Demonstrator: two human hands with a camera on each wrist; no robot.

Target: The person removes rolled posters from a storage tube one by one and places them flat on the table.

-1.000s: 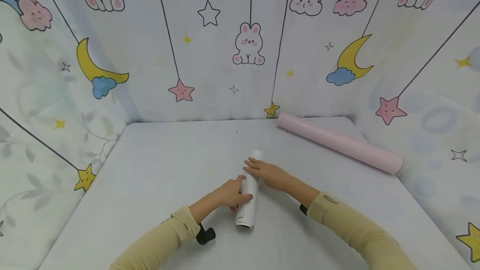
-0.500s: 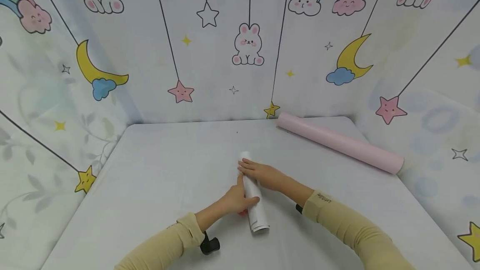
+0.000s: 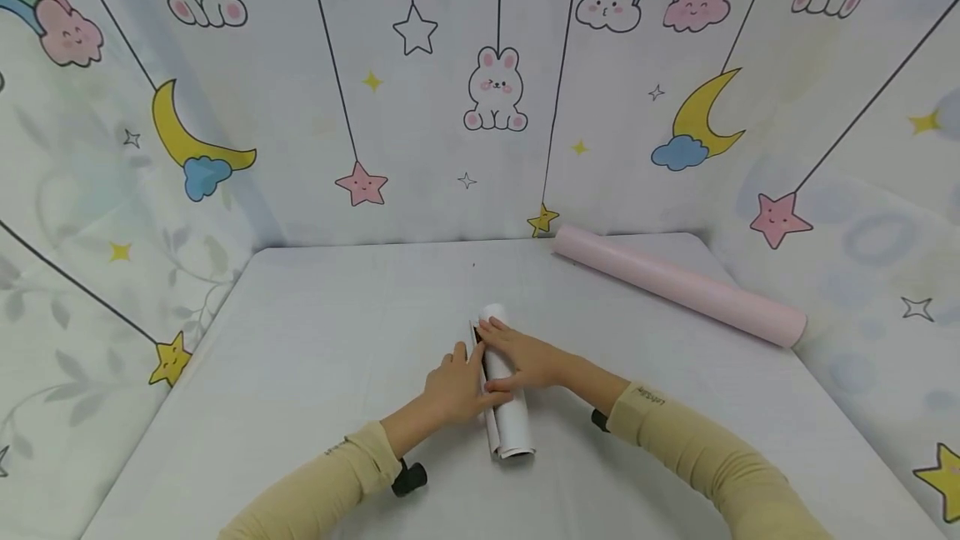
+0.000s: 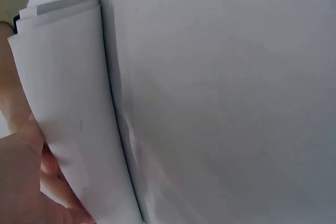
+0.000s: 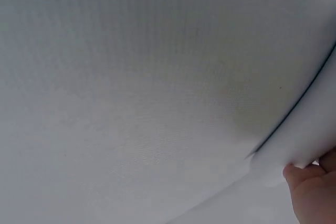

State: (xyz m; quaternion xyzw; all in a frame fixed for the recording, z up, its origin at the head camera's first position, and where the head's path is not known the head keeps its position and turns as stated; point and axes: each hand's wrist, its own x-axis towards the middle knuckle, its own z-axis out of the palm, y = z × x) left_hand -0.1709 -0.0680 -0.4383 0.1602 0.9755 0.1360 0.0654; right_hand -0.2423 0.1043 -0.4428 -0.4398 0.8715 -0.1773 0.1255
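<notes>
A rolled white sheet (image 3: 513, 423) lies lengthwise on the white-covered table, its loose edge lifted along the left side. Between that flap and the roll a dark strip shows. My left hand (image 3: 454, 386) holds the flap from the left, thumb reaching across the roll. From the right, my right hand (image 3: 534, 358) grips the upper part of the roll, with fingers over its top and thumb towards the left hand. Layered sheet edges show at the end of the roll (image 4: 68, 66) in the left wrist view. Only part of the right hand (image 5: 315, 190) appears in the right wrist view.
A larger pink roll (image 3: 678, 286) lies slantwise at the back right of the table (image 3: 337, 315). Printed fabric walls (image 3: 420, 123) with moons, stars and rabbits rise behind the table and on both sides. Dark wrist cameras (image 3: 409, 479) sit under the cuffs.
The roll has turned, its near end swinging right. Its loose edge has come away on the left, baring a dark strip. The left hand has shifted to this flap; the right thumb now crosses the roll.
</notes>
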